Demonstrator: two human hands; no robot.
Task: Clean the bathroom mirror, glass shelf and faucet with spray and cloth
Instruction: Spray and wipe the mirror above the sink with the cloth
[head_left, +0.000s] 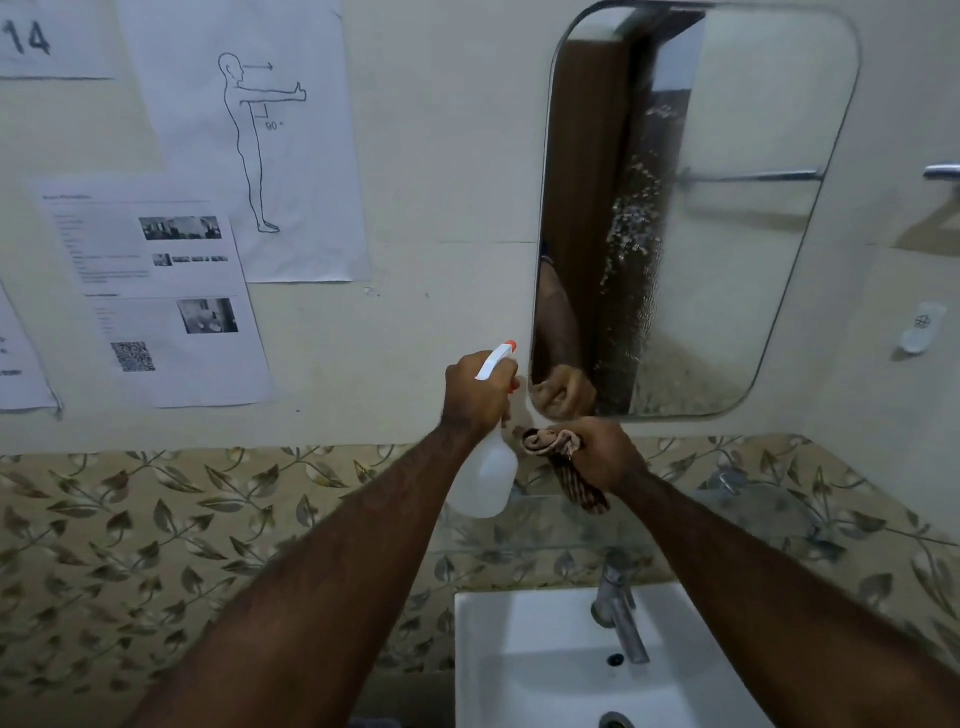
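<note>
Wall papers at far left read "14" (26, 39) and "90°" (274, 126). The left hand (475, 397) grips a spray bottle (485, 478) near the droplet-speckled mirror (727, 208); the right hand (602, 454) clutches a cloth (550, 444). Below, faucet (621, 608), white sink (519, 649), leaf-patterned tiles (156, 519).

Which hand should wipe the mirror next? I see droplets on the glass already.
Right. The right hand already holds the cloth just below the mirror; the left hand is occupied gripping the spray bottle.

Dim, flat indoor light, greenish cast. Soft overall, no hard shadows. Wide-angle bowing toward edges, worst at 9 and 3 o'clock. Mirror (696, 208) hazy with droplet speckle; faucet (621, 613) slightly smeared.
</note>
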